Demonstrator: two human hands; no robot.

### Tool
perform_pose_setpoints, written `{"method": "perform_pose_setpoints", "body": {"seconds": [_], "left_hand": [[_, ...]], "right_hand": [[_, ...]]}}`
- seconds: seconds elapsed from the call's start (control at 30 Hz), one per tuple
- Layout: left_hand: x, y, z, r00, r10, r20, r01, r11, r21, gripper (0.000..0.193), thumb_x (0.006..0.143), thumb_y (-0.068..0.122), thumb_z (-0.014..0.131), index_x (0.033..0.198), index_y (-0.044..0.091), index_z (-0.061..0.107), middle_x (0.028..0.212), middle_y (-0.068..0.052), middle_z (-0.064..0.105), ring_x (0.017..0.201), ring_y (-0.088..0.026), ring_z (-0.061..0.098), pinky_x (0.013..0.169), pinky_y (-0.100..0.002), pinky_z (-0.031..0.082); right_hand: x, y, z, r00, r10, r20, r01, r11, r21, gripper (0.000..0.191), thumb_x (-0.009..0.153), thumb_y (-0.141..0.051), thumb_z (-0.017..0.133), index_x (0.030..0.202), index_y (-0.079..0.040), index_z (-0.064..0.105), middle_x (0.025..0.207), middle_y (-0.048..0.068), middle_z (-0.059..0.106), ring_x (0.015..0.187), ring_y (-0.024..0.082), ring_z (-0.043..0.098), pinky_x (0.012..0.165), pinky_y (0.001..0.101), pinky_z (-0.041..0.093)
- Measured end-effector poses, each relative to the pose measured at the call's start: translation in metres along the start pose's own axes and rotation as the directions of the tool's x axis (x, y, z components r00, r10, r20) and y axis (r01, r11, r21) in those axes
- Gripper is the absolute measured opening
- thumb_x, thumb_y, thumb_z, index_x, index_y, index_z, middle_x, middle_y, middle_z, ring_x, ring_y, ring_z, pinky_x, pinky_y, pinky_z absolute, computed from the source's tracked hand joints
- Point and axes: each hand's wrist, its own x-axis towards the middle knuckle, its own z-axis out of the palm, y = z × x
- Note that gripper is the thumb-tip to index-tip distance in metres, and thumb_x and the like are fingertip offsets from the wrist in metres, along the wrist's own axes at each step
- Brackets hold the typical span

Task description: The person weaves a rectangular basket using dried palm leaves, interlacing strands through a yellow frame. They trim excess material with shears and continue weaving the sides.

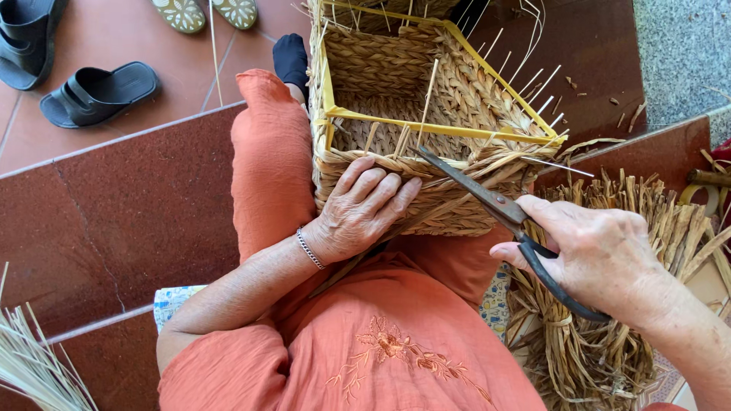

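- Head view: one woven basket point(426, 129) rests on the person's lap, tilted so its open mouth faces up and toward the camera; a yellow frame point(426, 125) runs round the rim.
- One pair of scissors point(487, 199) lies with its long axis diagonal, blades pointing up-left toward the basket's near rim, black handles down-right.
- Right hand point(601, 255): closed around the scissor handles, fingers through the loops (blades appear nearly shut, tips at the rim).
- Left hand point(364, 207): fingers spread slightly and pressed flat on the basket's near wall, thumb below; a bracelet point(309, 249) sits on the wrist.
- Loose straw ends stick up from the basket's far and right edges, crowding that side.
- One bundle of dried straw point(609, 335) lies just beside the right hand, below it.
- Open room: bare red tile floor point(122, 205) to the left of the lap.
- Two black sandals point(95, 91) lie on the floor at upper left, well apart from the basket; two patterned shoes point(205, 11) sit at the top edge.
- Thin pale stalks point(30, 373) fan out at the lower left corner.
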Motion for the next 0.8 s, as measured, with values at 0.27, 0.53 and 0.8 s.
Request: {"method": "perform_pose_setpoints", "body": {"seconds": [0.27, 0.53, 0.8], "left_hand": [[0.001, 0.001, 0.004, 1.0, -0.007, 0.004, 0.007, 1.0, -0.021, 0.047, 0.091, 0.013, 0.065, 0.137, 0.001, 0.063, 0.117, -0.01, 0.059, 0.113, -0.027, 0.058, 0.116, -0.049, 0.042], [0.0, 0.001, 0.004, 1.0, -0.021, 0.002, 0.021, 0.999, -0.026, 0.047, 0.091, 0.014, 0.066, 0.136, 0.001, 0.063, 0.118, -0.01, 0.059, 0.114, -0.026, 0.058, 0.117, -0.049, 0.041], [-0.001, -0.001, 0.003, 1.0, -0.01, 0.01, 0.011, 1.0, -0.029, 0.046, 0.092, 0.013, 0.066, 0.136, 0.001, 0.063, 0.118, -0.01, 0.059, 0.114, -0.026, 0.058, 0.118, -0.049, 0.042]], "right_hand": [[0.012, -0.026, -0.038, 0.953, 0.135, 0.273, 0.008, 0.884, -0.467, 0.059, 0.086, -0.072, 0.052, 0.097, -0.015, 0.062, 0.071, 0.005, 0.07, 0.062, 0.025, 0.072, 0.053, 0.0406, 0.057], [0.049, -0.035, -0.026, 0.971, 0.051, 0.232, 0.039, 0.929, -0.368, 0.069, 0.088, -0.074, 0.053, 0.097, -0.007, 0.061, 0.075, 0.013, 0.069, 0.062, 0.032, 0.072, 0.051, 0.0452, 0.057], [0.035, -0.02, 0.007, 0.986, -0.116, 0.124, 0.145, 0.955, -0.258, 0.048, 0.092, -0.052, 0.059, 0.086, -0.005, 0.057, 0.055, 0.015, 0.065, 0.047, 0.031, 0.068, 0.04, 0.0421, 0.053]]}}
